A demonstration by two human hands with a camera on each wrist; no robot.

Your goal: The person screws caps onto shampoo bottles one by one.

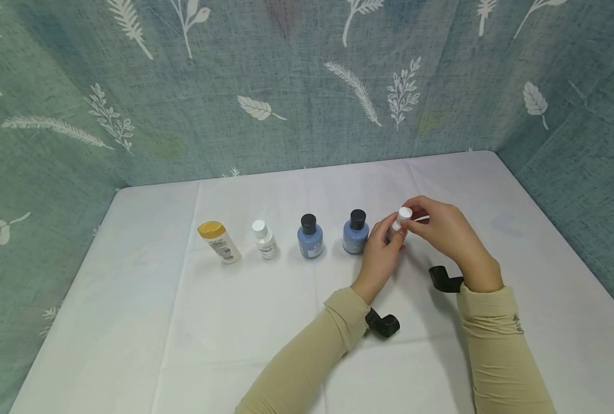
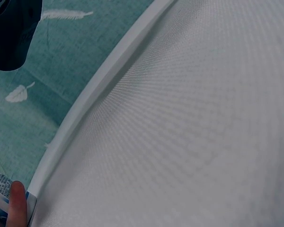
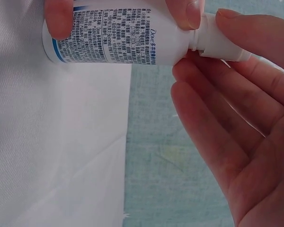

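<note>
My left hand grips a small white Dove bottle round its body, toward the right of the table. The bottle has printed text and a blue band near its base. My right hand pinches the bottle's white cap between thumb and fingers; its other fingers reach beneath the cap in the right wrist view. In the left wrist view only one fingertip shows, against a corner of the bottle. Just left of my left hand stands a blue bottle with a black cap.
Left of that stand another blue bottle, a small white bottle and a white bottle with a yellow cap. A white cloth covers the table. Green leaf-patterned fabric rises behind it and at both sides.
</note>
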